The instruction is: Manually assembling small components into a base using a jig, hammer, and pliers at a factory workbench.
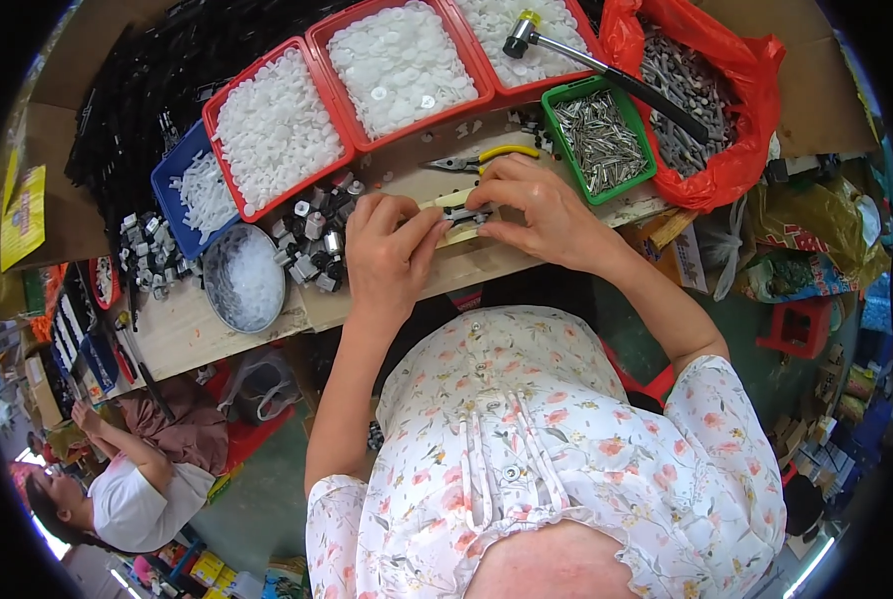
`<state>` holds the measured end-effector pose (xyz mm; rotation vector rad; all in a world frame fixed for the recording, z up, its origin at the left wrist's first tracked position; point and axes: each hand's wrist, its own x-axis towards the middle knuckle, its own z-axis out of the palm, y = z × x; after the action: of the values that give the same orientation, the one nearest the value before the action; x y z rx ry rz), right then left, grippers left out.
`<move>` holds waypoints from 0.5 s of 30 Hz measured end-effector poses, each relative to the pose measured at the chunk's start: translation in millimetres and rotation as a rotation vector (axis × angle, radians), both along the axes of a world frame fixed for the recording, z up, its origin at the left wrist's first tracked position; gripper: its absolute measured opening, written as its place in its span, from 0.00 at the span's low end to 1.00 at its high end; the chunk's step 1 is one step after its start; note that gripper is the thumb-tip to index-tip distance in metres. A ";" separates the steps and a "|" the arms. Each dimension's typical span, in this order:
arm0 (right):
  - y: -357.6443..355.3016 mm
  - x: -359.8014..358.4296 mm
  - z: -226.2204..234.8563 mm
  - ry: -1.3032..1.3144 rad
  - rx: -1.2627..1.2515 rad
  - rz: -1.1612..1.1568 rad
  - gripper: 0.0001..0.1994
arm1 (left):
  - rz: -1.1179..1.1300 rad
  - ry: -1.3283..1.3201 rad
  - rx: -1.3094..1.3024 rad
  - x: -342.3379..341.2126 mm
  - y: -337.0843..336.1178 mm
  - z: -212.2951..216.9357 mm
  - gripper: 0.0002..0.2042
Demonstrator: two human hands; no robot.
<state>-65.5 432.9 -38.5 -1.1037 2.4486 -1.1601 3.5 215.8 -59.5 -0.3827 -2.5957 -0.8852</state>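
Observation:
My left hand (392, 240) and my right hand (536, 210) meet over the near edge of the workbench, fingers bent in a pinch. Between their fingertips lies a small dark and silver part (463, 214), gripped from both sides; its exact kind is too small to make out. Under it a pale cream strip or block (448, 200) shows partly, the rest covered by my fingers. Just beyond my right hand are pliers (481, 158) with yellow handles. Close by my left hand is a heap of silver and black metal fittings (312, 235).
Red trays (351, 135) of white plastic pieces line the back. A green tray (650, 165) of metal pins and a red bag (766, 110) of metal parts stand right, with a mallet (616, 78) across. Left are a blue tray (163, 190), a metal bowl (212, 290) and a seated person (152, 489).

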 end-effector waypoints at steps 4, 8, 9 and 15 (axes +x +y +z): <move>1.8 1.5 -7.3 -0.008 -0.023 -0.044 0.13 | -0.006 0.048 -0.031 -1.9 2.2 -4.1 0.08; 3.3 5.8 -7.6 -0.117 -0.100 -0.111 0.13 | -0.007 0.135 -0.116 -1.2 4.9 -4.7 0.08; 3.5 7.6 -7.7 -0.117 -0.125 -0.135 0.12 | -0.009 0.157 -0.156 -1.3 5.5 -4.6 0.09; 0.6 15.6 -21.0 -0.095 -0.142 -0.209 0.11 | 0.017 0.144 -0.137 4.1 7.9 -4.9 0.09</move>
<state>-49.9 433.6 -59.5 -0.8195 2.4862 -1.4328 7.6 223.6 -64.4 -0.4444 -2.5295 -0.6511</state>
